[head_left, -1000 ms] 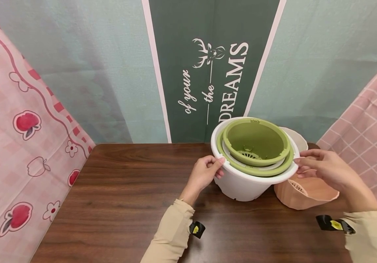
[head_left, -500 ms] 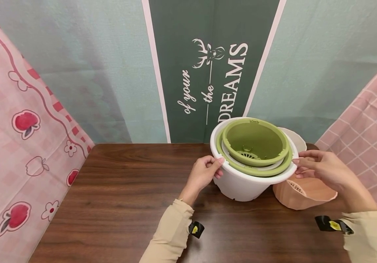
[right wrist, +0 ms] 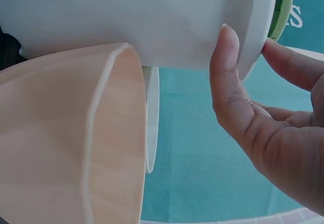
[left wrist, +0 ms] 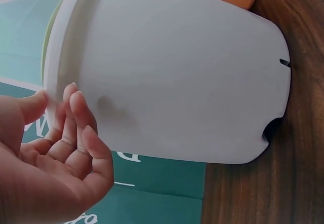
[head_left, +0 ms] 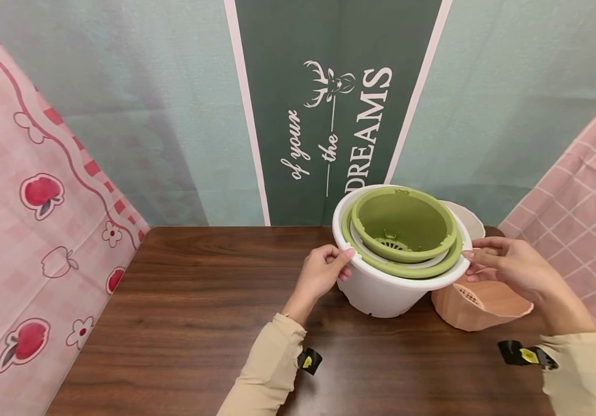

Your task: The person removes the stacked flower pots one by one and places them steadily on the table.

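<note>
A large white plastic flower pot (head_left: 381,294) stands on the table, with smaller pots nested inside it. The innermost is a green pot (head_left: 407,219) with a slotted bottom; a wider green rim and a white rim show around it. My left hand (head_left: 324,268) pinches the white pot's rim at its left side, thumb on top and fingers below, as the left wrist view also shows. On the opposite side my right hand (head_left: 516,266) pinches the same rim between thumb and fingers. In the right wrist view the white pot's wall (right wrist: 126,16) fills the top.
An orange-pink pot (head_left: 474,312) lies on its side just right of the white pot, beneath my right hand. Behind them shows the edge of another pale pot (head_left: 466,222). The brown wooden table (head_left: 214,312) extends left, with a teal and dark green curtain (head_left: 188,115) at its back.
</note>
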